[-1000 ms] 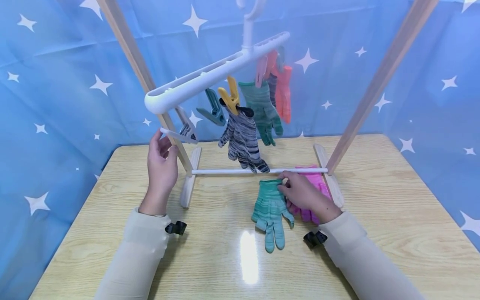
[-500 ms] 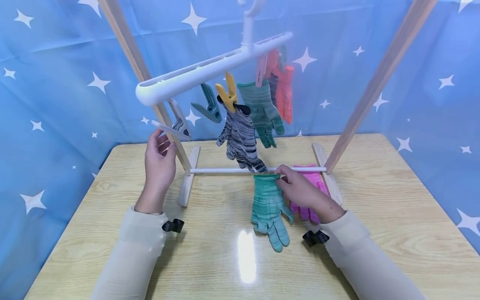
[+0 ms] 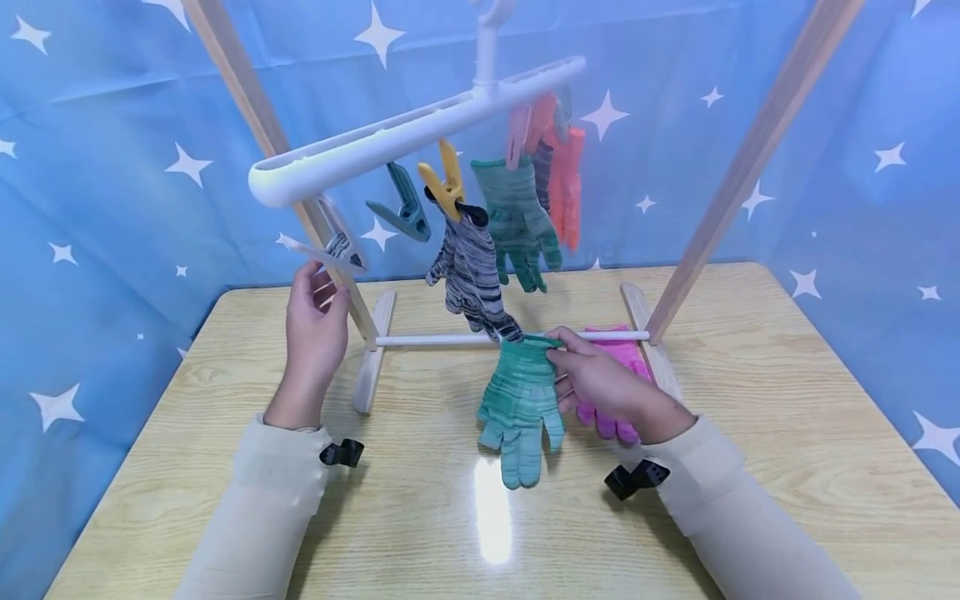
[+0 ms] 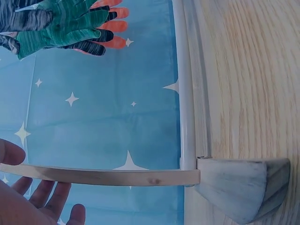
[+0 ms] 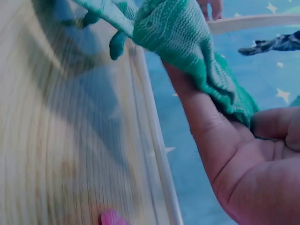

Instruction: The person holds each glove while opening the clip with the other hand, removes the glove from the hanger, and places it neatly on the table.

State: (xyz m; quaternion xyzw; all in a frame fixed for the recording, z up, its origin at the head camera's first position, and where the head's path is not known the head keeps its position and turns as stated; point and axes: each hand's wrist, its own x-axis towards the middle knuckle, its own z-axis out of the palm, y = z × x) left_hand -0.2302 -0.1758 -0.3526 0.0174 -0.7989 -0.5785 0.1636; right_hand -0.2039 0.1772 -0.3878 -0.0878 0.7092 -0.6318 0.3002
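Observation:
My right hand pinches the cuff of a green knit glove, whose fingers hang down over the table. In the right wrist view the glove's cloth bunches between my thumb and fingers. My left hand is raised with loosely bent fingers, thumb apart from them. Its fingertips are just under a grey clothespin, overlapping its lower handle in the head view. The clothespin hangs from the left end of a white hanger. The left wrist view shows this hand beside the wooden post.
A yellow clothespin holds a black-grey glove; an unloaded teal clothespin hangs beside it. Farther back hang a green glove and a coral glove. A pink glove lies by the right foot of the wooden frame.
My right hand has lifted the green glove from the table and moved it slightly left. The hanger's near end and the grey clothespin have swung left past my left fingertips.

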